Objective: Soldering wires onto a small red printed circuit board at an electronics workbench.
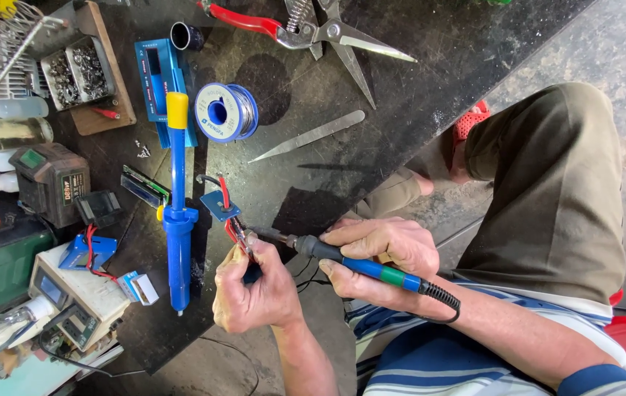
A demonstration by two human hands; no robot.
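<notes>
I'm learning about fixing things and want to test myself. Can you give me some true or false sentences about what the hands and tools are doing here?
1. The right hand holds a soldering iron with a blue handle. True.
2. The left hand is resting flat on the workbench. False: it pinches thin red wires at the soldering iron's tip.
3. The solder spool lies on the dark workbench, away from both hands. True.
4. The red-handled shears are in the right hand. False: they lie untouched at the bench's far edge.
5. The blue desoldering pump with a yellow top lies on the bench beside the left hand. True.
</notes>
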